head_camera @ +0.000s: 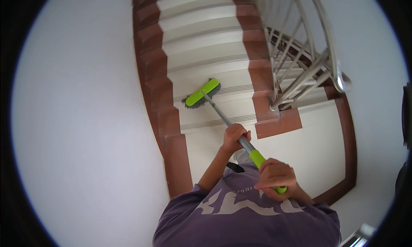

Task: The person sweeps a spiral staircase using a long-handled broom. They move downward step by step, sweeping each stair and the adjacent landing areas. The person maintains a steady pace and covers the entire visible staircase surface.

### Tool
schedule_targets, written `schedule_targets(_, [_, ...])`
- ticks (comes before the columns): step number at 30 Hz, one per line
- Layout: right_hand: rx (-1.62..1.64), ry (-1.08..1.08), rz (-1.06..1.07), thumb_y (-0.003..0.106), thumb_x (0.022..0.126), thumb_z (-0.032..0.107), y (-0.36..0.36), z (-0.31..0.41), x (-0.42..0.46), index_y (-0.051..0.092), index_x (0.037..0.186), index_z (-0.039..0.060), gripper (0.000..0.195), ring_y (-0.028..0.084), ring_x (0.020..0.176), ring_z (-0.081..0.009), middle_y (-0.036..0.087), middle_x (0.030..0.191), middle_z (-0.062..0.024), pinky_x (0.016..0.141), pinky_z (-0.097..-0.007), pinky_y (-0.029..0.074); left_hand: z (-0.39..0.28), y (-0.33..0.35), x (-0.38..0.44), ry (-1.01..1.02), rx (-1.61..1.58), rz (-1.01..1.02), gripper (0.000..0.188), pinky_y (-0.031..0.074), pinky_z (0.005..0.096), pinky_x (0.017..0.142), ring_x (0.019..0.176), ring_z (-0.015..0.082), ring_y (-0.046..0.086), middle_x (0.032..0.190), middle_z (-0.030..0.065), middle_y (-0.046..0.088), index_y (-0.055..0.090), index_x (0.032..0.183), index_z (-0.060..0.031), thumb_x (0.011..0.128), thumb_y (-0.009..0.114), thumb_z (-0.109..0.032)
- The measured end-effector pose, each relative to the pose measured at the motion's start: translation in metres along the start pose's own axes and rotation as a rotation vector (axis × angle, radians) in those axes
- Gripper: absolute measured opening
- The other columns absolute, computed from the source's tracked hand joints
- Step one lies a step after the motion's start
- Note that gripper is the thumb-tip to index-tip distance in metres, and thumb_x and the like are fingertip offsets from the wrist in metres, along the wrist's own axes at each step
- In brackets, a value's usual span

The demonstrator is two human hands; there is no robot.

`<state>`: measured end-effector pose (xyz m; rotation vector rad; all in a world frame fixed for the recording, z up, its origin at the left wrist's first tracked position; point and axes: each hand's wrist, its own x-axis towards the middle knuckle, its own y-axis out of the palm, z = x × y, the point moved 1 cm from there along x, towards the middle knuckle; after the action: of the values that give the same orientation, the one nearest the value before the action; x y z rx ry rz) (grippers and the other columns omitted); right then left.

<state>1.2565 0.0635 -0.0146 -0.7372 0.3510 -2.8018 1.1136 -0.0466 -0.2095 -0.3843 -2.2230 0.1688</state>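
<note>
Both of my hands hold one long broom. My left hand (236, 137) grips the grey metal part of the broom handle (220, 114), partway down. Nearer my chest, my right hand (277, 179) is closed around the green grip (257, 158), close to its end. The green broom head (202, 92) with dark grey bristles lies slantwise on the pale tiled stair treads (225, 107), ahead and a little to the left of my hands. Part of the bristles is hidden under the head.
A white wall (87, 118) with reddish-brown skirting (151, 108) rises on the left. Metal stair railings (301, 78) stand on the right, beside another flight. The pale landing (309, 150) has a reddish-brown border. Another metal piece (360, 235) shows at lower right.
</note>
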Motion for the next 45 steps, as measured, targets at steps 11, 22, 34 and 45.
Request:
schedule_targets(11, [0.014,0.103,-0.135,0.052,0.062,-0.008,0.018,-0.012,-0.033,0.067,0.083,-0.0011,0.026,0.054,0.054,-0.0183,0.058,0.061,-0.0034,0.068,-0.035,0.048,-0.008,-0.002,-0.039,-0.117,0.207,-0.062,0.024,0.044,0.0403,0.075,0.083,0.0293,0.056,0.079,0.0067,0.057,0.051,0.077,-0.0082,0.066,0.071,-0.001])
schedule_targets(22, [0.435,0.007,-0.281,0.056,0.08,0.02,-0.197,-0.009,-0.154,0.066,0.062,0.0045,0.025,0.046,0.039,-0.0147,0.056,0.046,-0.0009,0.056,-0.0349,0.037,-0.06,0.187,-0.022,-0.133,0.093,0.257,0.035,0.043,0.0426,0.078,0.086,0.0338,0.053,0.087,0.0107,0.055,0.05,0.092,-0.0078,0.062,0.065,0.002])
schedule_targets(34, [0.443,-0.043,-0.271,0.049,0.077,0.01,-0.358,0.012,-0.29,0.072,0.066,0.0076,0.025,0.049,0.039,-0.0092,0.057,0.047,0.0008,0.054,-0.0255,0.04,-0.113,0.418,-0.032,0.085,-0.359,0.849,0.026,0.042,0.038,0.074,0.078,0.0273,0.052,0.082,0.0089,0.049,0.046,0.095,-0.0067,0.078,0.065,-0.01])
schedule_targets(45, [-0.106,0.187,-1.077,0.038,0.087,0.015,-0.308,0.01,-0.253,0.053,0.074,0.0076,0.022,0.027,0.039,-0.0097,0.034,0.048,0.0038,0.052,-0.0284,0.028,-0.062,0.419,0.0,0.043,-0.468,0.761,0.024,0.043,0.0403,0.066,0.072,0.0297,0.055,0.074,0.0073,0.052,0.047,0.086,-0.0087,0.074,0.068,-0.011])
